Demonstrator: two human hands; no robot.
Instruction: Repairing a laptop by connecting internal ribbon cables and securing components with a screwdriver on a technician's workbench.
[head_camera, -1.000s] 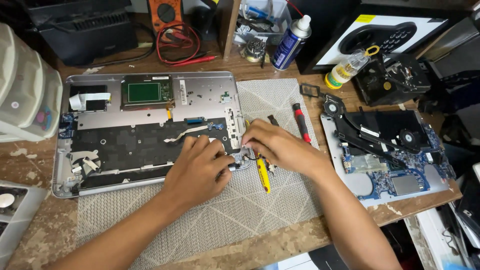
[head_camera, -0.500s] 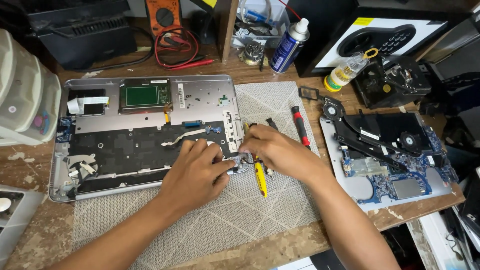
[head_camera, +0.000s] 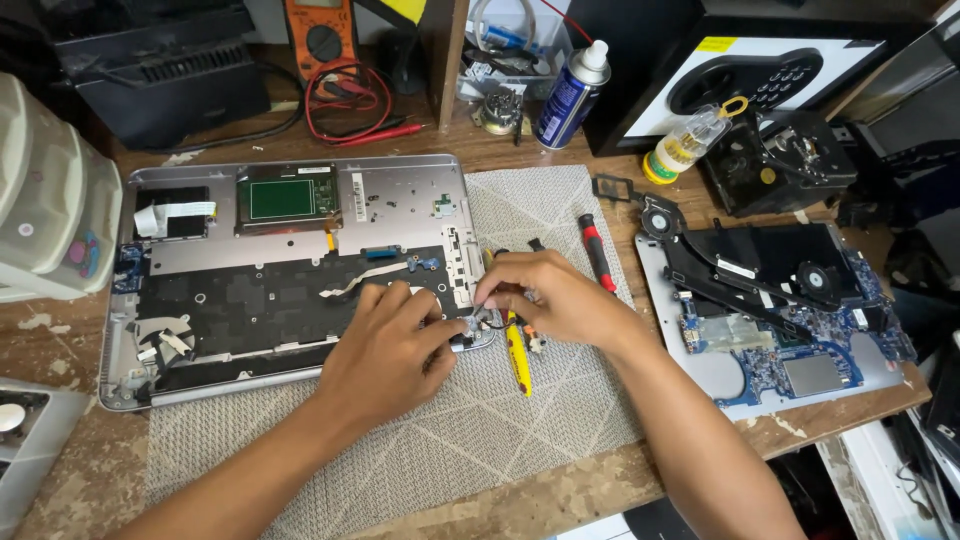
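Both hands meet at the opened laptop base's near right corner: left hand braces it, fingers curled; right hand pinches a thin black wire.

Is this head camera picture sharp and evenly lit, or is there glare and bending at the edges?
Head view: sharp on both hands, left hand and right hand; soft, even light, faint shadows under them; mild sheen on the silver laptop case; edges bow slightly near the plastic drawers.
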